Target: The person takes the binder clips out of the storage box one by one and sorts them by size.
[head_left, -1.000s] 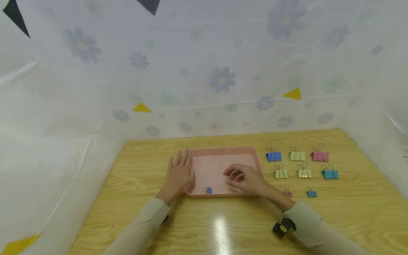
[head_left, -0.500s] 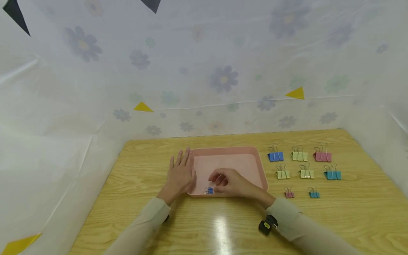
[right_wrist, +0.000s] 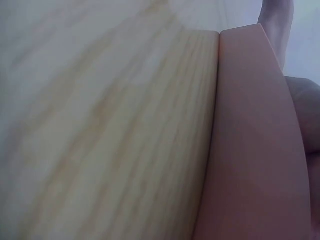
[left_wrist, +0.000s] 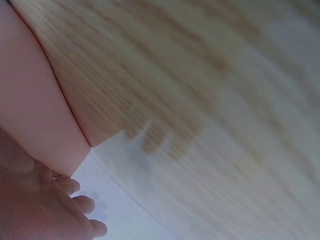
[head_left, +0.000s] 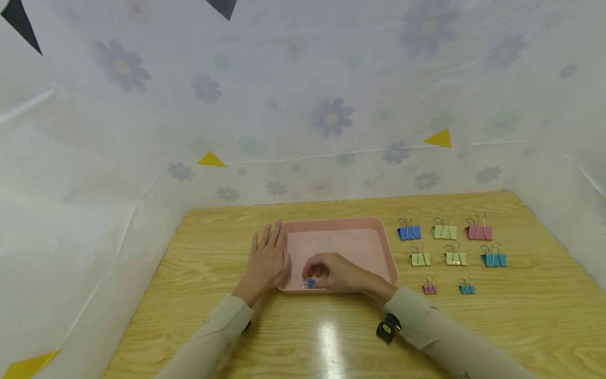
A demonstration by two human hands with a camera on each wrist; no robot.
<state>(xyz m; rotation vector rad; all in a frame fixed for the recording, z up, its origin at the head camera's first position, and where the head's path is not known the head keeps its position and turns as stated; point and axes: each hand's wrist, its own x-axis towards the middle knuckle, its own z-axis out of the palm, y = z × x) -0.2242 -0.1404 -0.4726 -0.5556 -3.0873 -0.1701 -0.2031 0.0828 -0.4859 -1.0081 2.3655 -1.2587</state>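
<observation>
A pink tray point(head_left: 341, 225) stands on the wooden table. Inside its near left corner is a small blue binder clip point(head_left: 310, 283) with wire handles. My right hand point(head_left: 338, 273) reaches into the tray, its thumb and index finger curled around this clip and partly covering it. My left hand point(head_left: 267, 260) lies along the tray's left wall with its fingers stretched out. In the left wrist view, fingers of the left hand point(left_wrist: 40, 205) show beside the tray wall point(left_wrist: 45, 110). The right wrist view has the tray's near wall point(right_wrist: 250, 140) hiding most of the right hand.
Right of the tray, binder clips stand in three rows: a blue one point(head_left: 409, 232), a pink one point(head_left: 480, 232) and a light green one point(head_left: 445, 232) at the back, smaller ones nearer. White flowered sheeting point(head_left: 303, 79) encloses the table's back and sides.
My right hand has moved left across the tray to the small blue binder clip, and its fingers have closed in around it. The left hand has stayed at the tray's left side.
</observation>
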